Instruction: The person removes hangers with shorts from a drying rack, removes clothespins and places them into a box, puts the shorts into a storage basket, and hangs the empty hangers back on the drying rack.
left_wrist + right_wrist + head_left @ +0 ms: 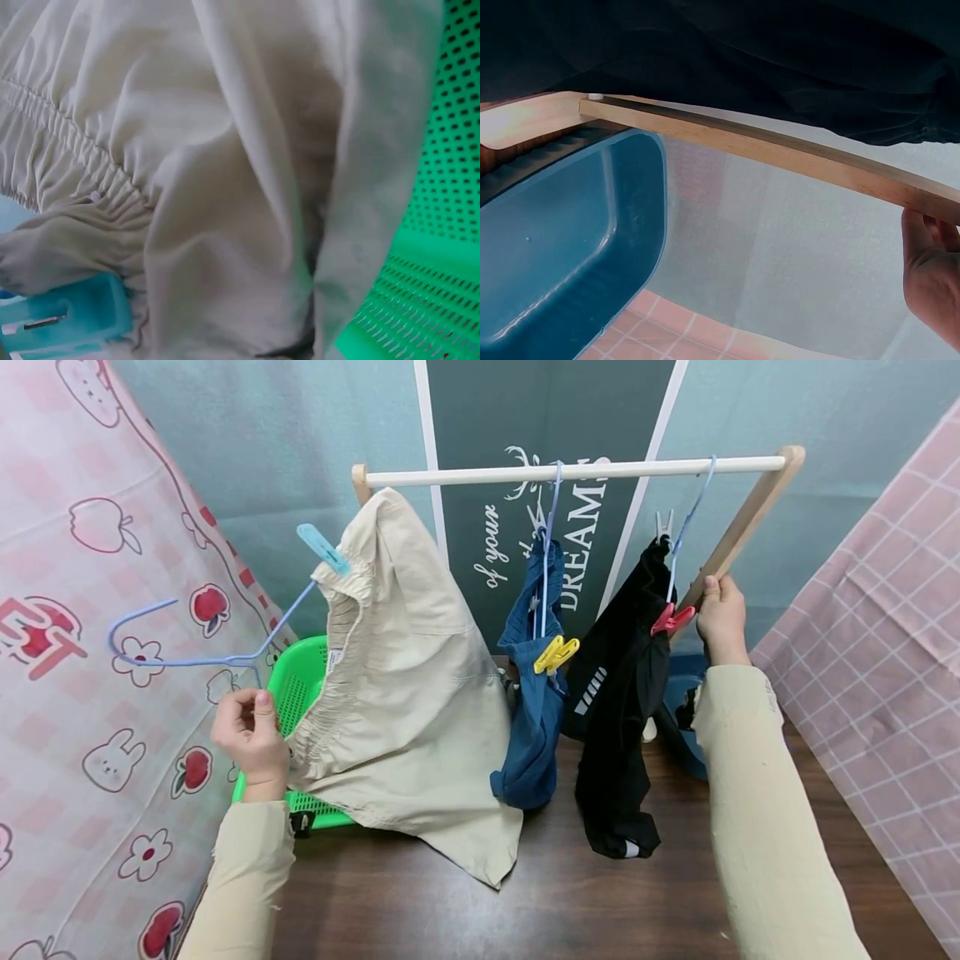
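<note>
My left hand (pixel 253 739) pinches the lower wire of a blue hanger (pixel 187 662), whose hook points left. Beige trousers (pixel 420 693) with an elastic waistband hang from this hanger, clipped by a light-blue clothespin (pixel 322 547). The left wrist view shows the gathered waistband and a blue clothespin (pixel 71 315) close up; the hand is out of that view. On the right, my right hand (pixel 723 618) grips the wooden side post (pixel 750 522) of a clothes rack. In the right wrist view the fingers (pixel 919 232) meet that post from below.
Blue jeans (pixel 528 727) with a yellow clothespin (pixel 557 655) and black trousers (pixel 618 718) with a red clothespin (pixel 672 619) hang from the white rail (pixel 480 475). A green basket (pixel 300 672) stands behind the beige trousers, a blue tub (pixel 656 195) at the right.
</note>
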`<state>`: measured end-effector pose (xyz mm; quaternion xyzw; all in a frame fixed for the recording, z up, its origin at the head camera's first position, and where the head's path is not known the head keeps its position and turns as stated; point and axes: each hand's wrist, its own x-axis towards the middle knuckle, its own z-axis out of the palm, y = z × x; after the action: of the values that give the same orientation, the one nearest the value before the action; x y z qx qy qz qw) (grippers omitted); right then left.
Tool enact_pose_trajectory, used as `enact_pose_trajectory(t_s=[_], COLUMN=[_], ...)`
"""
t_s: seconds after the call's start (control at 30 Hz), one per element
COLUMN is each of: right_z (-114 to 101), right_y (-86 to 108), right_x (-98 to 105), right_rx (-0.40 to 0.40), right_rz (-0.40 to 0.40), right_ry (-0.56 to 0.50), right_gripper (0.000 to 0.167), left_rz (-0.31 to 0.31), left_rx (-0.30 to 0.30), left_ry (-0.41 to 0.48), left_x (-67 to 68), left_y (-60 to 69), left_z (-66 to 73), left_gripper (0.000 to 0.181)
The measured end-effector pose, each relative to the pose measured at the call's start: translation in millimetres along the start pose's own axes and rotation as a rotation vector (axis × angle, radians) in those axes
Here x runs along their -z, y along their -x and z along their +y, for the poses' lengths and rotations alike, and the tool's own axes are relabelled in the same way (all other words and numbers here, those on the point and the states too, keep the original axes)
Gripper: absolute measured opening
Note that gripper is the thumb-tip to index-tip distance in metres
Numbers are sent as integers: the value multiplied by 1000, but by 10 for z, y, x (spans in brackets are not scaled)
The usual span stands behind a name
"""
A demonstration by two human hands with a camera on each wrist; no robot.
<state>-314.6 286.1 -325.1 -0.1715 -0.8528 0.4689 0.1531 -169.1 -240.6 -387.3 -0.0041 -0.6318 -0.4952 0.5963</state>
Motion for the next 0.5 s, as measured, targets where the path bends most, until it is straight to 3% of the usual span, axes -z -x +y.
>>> enact_pose_trajectory(t_s=[0.2, 0.5], right_z=[-2, 9], right_y=[-3, -9], right_x=[-1, -8], right_rx=[2, 8], right_rz=[4, 11], right_ry=[1, -1], right_gripper=[57, 57], left_rz=[58, 142], left_rx=[97, 185], left_ry=[121, 168], left_x=[73, 183], left_y=[-119, -216], left_z=[32, 32], left_gripper=[22, 22])
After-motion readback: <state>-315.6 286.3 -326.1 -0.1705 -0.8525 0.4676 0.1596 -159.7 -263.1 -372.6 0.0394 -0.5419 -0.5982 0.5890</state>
